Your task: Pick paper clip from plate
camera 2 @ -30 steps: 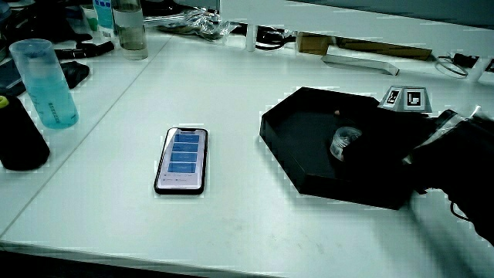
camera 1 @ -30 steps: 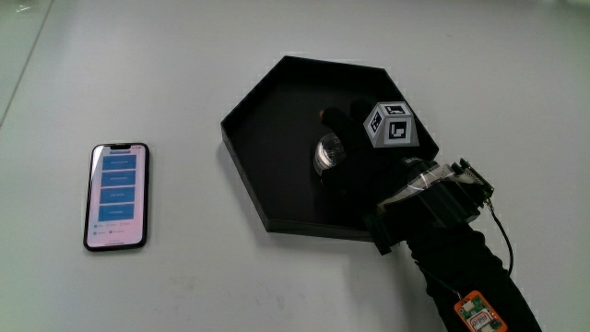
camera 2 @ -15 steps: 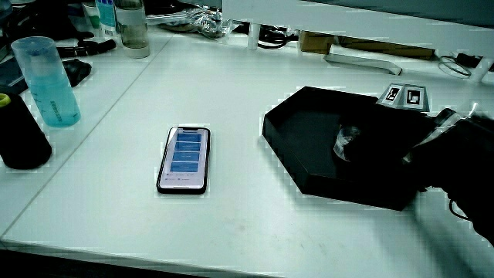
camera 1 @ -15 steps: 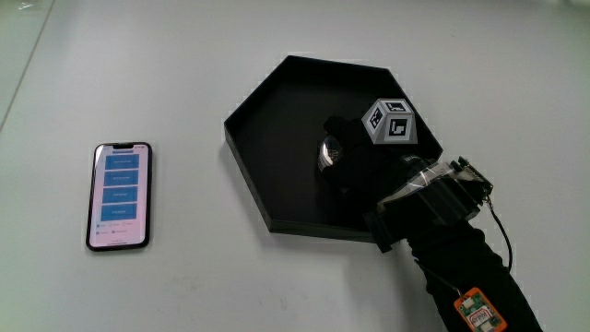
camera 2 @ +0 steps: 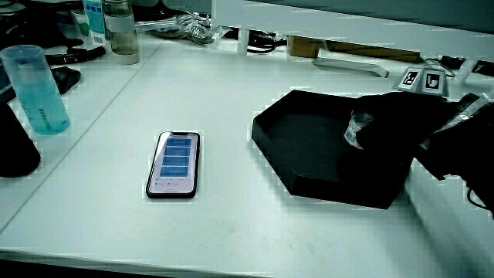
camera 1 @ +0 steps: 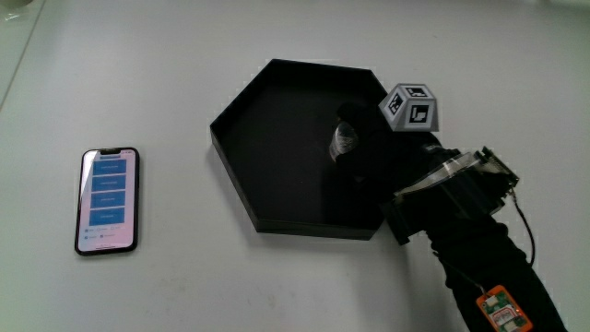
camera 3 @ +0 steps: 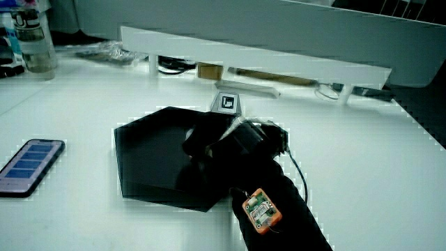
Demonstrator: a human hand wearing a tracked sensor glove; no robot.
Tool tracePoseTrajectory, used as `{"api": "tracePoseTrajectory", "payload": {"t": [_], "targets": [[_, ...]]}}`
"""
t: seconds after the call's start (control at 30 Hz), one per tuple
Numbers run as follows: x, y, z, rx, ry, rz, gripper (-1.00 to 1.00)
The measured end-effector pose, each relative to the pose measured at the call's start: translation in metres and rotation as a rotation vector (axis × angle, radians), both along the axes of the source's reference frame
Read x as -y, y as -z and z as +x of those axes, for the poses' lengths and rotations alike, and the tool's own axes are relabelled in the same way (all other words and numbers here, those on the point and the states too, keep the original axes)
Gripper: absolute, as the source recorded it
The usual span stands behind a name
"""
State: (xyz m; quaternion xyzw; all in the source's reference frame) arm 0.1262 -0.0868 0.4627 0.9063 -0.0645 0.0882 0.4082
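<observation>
A black hexagonal plate (camera 1: 267, 157) lies on the white table, also seen in both side views (camera 2: 309, 181) (camera 3: 150, 174). The hand (camera 1: 369, 159), with a patterned cube (camera 1: 410, 107) on its back, reaches into the plate from the edge nearest the person. Its fingers are curled on a small shiny paper clip (camera 1: 346, 141), which shows just above the plate's floor in a side view (camera 2: 359, 127). In a side view the hand (camera 3: 209, 139) hides the clip.
A phone (camera 1: 108, 199) with a lit screen lies flat beside the plate, a hand's width away (camera 2: 174, 164). A blue tumbler (camera 2: 35, 89), a bottle (camera 2: 120, 31) and a black object (camera 2: 11, 147) stand at the table's edge. Cables and boxes lie along the low partition (camera 3: 265, 59).
The fingers have shut on the paper clip. Hand and clip have risen a little and drawn back across the plate toward the forearm. The plate and phone have not moved.
</observation>
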Motion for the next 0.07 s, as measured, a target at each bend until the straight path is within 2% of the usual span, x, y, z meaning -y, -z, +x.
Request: {"api": "tracePoseTrajectory", "payload": {"t": [0.03, 0.07], "targets": [[0.0018, -0.0006, 0.0048, -0.019, -0.001, -0.005, 1.0], [0.0034, -0.0016, 0.0106, -0.011, -0.004, -0.021, 1.0]]}}
